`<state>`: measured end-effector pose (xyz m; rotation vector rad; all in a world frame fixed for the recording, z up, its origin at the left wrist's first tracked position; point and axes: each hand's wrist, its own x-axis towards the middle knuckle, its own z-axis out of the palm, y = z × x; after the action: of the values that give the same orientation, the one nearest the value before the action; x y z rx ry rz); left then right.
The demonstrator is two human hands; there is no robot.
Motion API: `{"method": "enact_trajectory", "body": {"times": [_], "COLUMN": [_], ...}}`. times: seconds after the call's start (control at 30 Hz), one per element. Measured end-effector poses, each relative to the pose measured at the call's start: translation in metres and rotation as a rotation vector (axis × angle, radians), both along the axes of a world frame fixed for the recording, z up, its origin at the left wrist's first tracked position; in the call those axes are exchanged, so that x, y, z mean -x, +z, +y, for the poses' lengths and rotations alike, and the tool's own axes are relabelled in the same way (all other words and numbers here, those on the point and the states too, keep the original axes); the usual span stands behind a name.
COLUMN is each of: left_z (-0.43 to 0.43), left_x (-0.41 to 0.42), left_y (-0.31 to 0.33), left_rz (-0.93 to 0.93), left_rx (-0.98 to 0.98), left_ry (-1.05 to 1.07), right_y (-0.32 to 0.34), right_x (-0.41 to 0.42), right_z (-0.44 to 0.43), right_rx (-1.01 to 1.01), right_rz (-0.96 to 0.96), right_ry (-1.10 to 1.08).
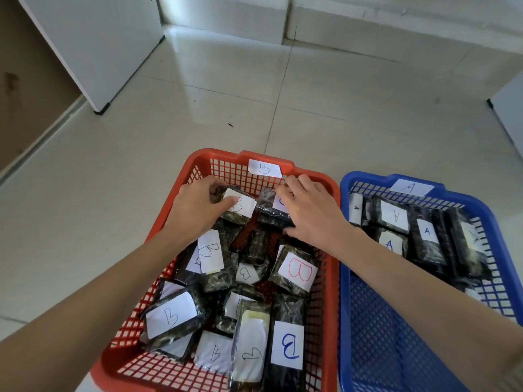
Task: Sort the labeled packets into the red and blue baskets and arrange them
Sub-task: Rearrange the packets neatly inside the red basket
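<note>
At the upper left of the frame a flat white panel (pixel 93 46) stands on a floor (pixel 325 114) of glossy pale square tiles. Lower centre sits the red basket (pixel 218 154), rectangular plastic with lattice walls and a paper tag (pixel 264 168) marked B on its far rim. It holds a loose heap of B packets (pixel 295 271): dark, shiny, film-wrapped blocks, each with a white paper label bearing a handwritten B, lying at all angles. At the basket's far end the left hand (pixel 198 205) grips one B packet (pixel 237 206), fingers curled over its far edge and thumb flat on the label. Just right of it the right hand (pixel 311 210) grasps a dark packet (pixel 273 210), fingers bent over the top and thumb at the near edge; its label is mostly hidden. Both bare forearms reach in from the bottom corners. At the right, touching the red one, is the blue basket (pixel 368 175), same lattice plastic, with an A tag (pixel 410 187). Its A packets (pixel 394 216) lie in neater rows at its far end.
</note>
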<state>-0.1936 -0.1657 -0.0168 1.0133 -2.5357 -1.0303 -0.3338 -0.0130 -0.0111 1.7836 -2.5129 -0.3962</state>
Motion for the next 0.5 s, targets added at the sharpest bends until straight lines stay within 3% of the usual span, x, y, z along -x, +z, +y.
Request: {"method": "enact_trajectory", "body": {"times": [0.1,0.23,0.5], "left_z": [0.0,0.003,0.007], "left_x": [0.0,-0.001,0.0], "left_y": [0.0,-0.001,-0.001], "left_rz": [0.004,0.008,0.008], "left_rx": [-0.008,-0.045,-0.046], "left_ry": [0.008,0.017,0.065], "right_y": [0.003,0.003,-0.004], "right_x": [0.008,0.017,0.013], "right_z": [0.005,0.001,0.0], "right_rx": [0.163,0.059,0.065], "right_rz": [0.032,-0.082,-0.031], "right_ry": [-0.078,-0.13,-0.122]}}
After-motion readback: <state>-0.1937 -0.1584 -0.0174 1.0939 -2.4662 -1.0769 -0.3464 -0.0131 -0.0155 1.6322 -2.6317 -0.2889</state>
